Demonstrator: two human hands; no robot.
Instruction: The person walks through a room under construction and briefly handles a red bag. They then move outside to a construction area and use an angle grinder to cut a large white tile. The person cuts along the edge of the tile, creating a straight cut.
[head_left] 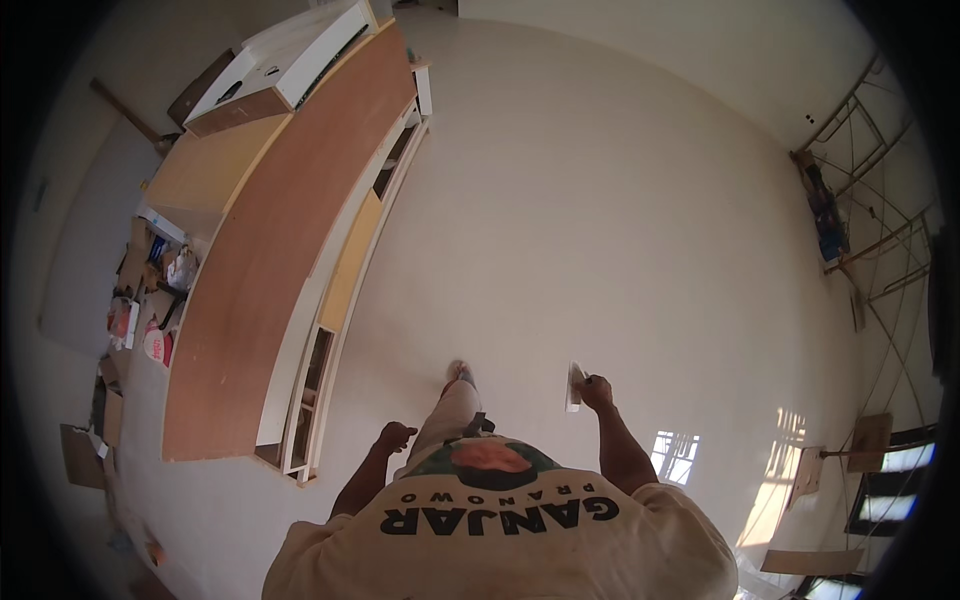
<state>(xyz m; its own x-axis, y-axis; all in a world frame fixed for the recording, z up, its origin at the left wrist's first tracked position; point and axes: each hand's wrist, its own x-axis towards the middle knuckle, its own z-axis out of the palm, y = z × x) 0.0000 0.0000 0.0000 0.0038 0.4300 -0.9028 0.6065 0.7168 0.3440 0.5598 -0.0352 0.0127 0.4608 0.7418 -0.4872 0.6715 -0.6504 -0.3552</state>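
Shirt [500, 565] — bold dark lettering [499, 515], upside down; white package [152, 350] — red print [158, 345].

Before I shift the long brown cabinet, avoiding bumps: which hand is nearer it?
Left. The left hand is right of the cabinet; the right hand, holding a flat tool, is farther right.

Has, around the person [500, 545], a cabinet [275, 240] on the floor [600, 220] between ten and eleven o'clock, a box [325, 58] upon its far end, clutter [181, 270] past the cabinet at ten, a trowel [573, 390] in the right hand [597, 392] at one, scaffolding [878, 243] at two.
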